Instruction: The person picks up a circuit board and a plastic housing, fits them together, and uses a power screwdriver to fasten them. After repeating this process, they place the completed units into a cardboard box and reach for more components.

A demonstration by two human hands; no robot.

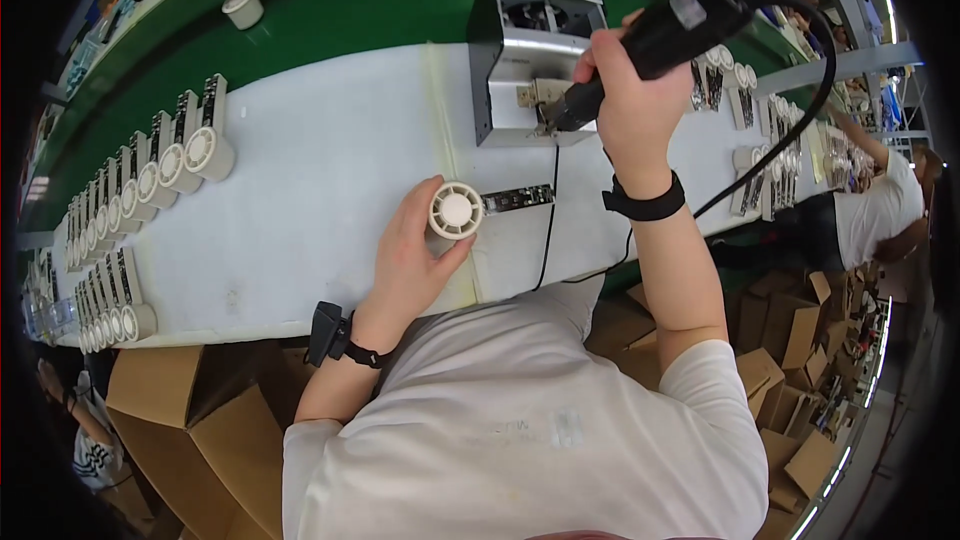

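Note:
My left hand [412, 255] is closed around the rim of a cream round fan head [455, 210] on the white work surface. A narrow black circuit board [518, 198] sticks out from the fan head to the right. In my right hand [645, 105] is a black corded electric screwdriver [690, 22], tilted with its tip down and to the left. That tip is at the front of a silver-grey boxy screw feeder [520, 65]; whether a screw is on it is too small to tell.
Rows of similar fan units [208, 154] with boards line the left side, and more fan units [745, 165] stand at the right. The screwdriver's black cable [815, 105] loops down the right. Cardboard boxes [155, 380] stand below the table edge. A co-worker [880, 205] is at the far right.

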